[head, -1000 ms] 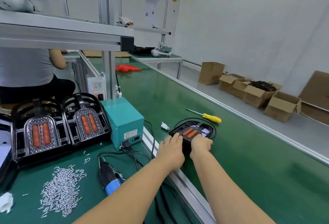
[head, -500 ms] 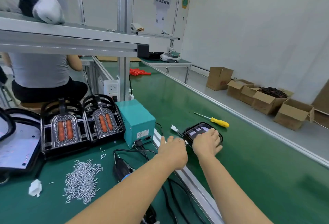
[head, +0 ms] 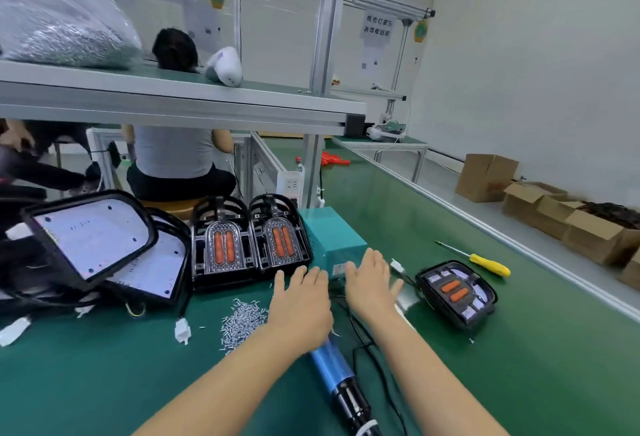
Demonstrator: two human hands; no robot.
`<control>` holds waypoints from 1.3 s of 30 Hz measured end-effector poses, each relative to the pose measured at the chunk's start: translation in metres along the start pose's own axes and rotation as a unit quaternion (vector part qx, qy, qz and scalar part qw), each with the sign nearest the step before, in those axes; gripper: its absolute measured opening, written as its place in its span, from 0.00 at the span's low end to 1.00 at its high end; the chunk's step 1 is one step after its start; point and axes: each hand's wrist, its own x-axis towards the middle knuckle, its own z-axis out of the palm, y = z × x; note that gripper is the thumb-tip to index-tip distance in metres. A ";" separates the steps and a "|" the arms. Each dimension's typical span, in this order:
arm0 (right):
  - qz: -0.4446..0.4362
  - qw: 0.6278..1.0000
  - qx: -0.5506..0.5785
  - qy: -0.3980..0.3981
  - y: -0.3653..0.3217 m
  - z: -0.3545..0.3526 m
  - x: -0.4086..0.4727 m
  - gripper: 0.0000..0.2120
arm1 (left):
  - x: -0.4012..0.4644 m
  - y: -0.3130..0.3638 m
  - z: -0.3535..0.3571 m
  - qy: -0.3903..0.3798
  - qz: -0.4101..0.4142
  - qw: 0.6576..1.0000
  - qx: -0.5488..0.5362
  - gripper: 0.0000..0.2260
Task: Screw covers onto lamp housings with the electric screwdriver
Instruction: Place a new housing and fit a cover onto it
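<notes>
Both hands hover over the bench with fingers straight, holding nothing. My left hand [head: 302,300] is above the blue-and-black electric screwdriver [head: 341,380], which lies on the green mat with its upper end hidden under that hand. My right hand [head: 372,283] is just in front of the teal power box [head: 330,238]. One lamp housing with orange lenses [head: 456,292] lies alone on the conveyor belt to the right. Two black covers with orange lenses [head: 250,240] stand side by side behind my left hand. A pile of small silver screws [head: 242,323] lies left of it.
Large black housings with white boards [head: 93,245] are stacked at the left, with loose white connectors. A yellow-handled screwdriver [head: 485,262] lies on the belt. Cardboard boxes [head: 568,217] line the floor at the right. Another person sits behind the bench. A bag of screws sits on the overhead shelf.
Both hands have let go of the lamp housing on the belt and drawn back left over the bench. My view has swung left and up.
</notes>
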 end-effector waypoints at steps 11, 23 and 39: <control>-0.124 0.987 -0.038 -0.091 -0.089 0.047 -0.059 0.28 | -0.077 -0.094 -0.013 0.053 -0.101 0.993 0.008 0.25; -0.224 0.965 -0.045 -0.132 -0.141 0.091 -0.103 0.26 | -0.129 -0.199 -0.052 0.217 -0.156 0.947 0.179 0.29; -0.274 0.936 0.101 -0.199 -0.206 0.093 -0.129 0.13 | -0.245 -0.286 -0.038 0.339 -0.008 0.937 0.081 0.17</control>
